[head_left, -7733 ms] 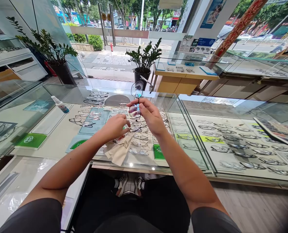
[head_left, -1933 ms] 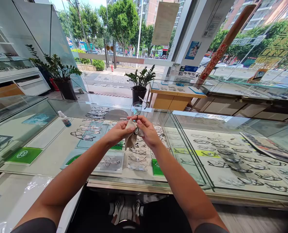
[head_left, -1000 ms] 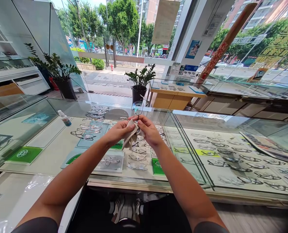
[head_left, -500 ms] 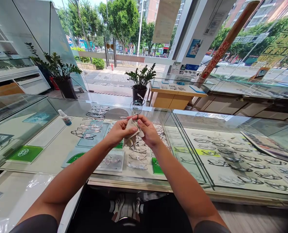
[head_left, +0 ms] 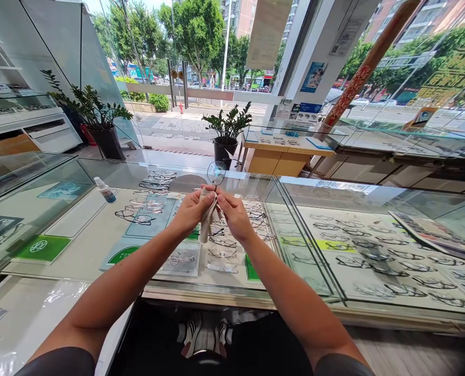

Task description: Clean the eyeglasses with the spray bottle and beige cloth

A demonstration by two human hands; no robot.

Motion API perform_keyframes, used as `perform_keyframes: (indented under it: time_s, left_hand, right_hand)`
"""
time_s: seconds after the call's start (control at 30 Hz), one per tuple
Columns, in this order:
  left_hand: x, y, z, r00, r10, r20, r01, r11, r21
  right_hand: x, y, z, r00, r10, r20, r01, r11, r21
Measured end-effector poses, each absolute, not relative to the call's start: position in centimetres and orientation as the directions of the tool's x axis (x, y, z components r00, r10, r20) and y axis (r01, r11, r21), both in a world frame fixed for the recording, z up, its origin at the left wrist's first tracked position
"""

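Above the glass counter, my left hand (head_left: pixel 193 210) is closed on a beige cleaning cloth (head_left: pixel 206 224), which hangs down below the fingers. A pair of eyeglasses (head_left: pixel 217 173) is held upright, one lens showing above the fingertips; the cloth and fingers hide the rest. My right hand (head_left: pixel 234 214) is closed beside the left, its thumb and fingers pinching the glasses at the cloth's edge. Under both hands, rows of eyeglass frames (head_left: pixel 222 253) lie in the display case.
A spray bottle (head_left: pixel 104 190) stands on the counter (head_left: pixel 170 288) to the left. More glasses (head_left: pixel 403 255) fill the right-hand case. A magazine (head_left: pixel 432 235) lies at the far right. A potted plant (head_left: pixel 227 128) stands beyond the counter, before the window.
Both hands have shifted slightly left and drawn together. The glasses have turned and moved a little left, and the cloth now hangs narrower and further to the left.
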State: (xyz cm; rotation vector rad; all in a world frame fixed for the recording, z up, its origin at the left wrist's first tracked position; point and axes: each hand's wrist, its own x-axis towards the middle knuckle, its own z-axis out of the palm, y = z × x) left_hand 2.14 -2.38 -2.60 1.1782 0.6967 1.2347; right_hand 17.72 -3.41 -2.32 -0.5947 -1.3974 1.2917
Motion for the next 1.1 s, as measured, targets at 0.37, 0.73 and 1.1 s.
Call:
perform_keyframes:
  time_s: [0.37, 0.73, 1.1]
  left_hand:
    - [1.2, -2.4, -1.5, 0.438, 0.879, 0.188, -0.300, -0.054, 0.952]
    - [2.2, -2.7, -2.1, 0.274, 0.922, 0.273, -0.300, -0.188, 0.935]
    - [1.8, -2.4, -1.9, 0.384, 0.871, 0.307, -0.323, -0.185, 0.928]
  right_hand:
    - [18.4, -2.6, -1.8, -0.195, 0.948, 0.253, -0.476, 0.134, -0.869]
    - [17.6, -2.6, -1.9, -0.116, 0.954, 0.276, -0.431, 0.202, -0.879]
    - [18.6, -2.3, -1.4, -0.110, 0.953, 0.282, -0.467, 0.201, -0.861]
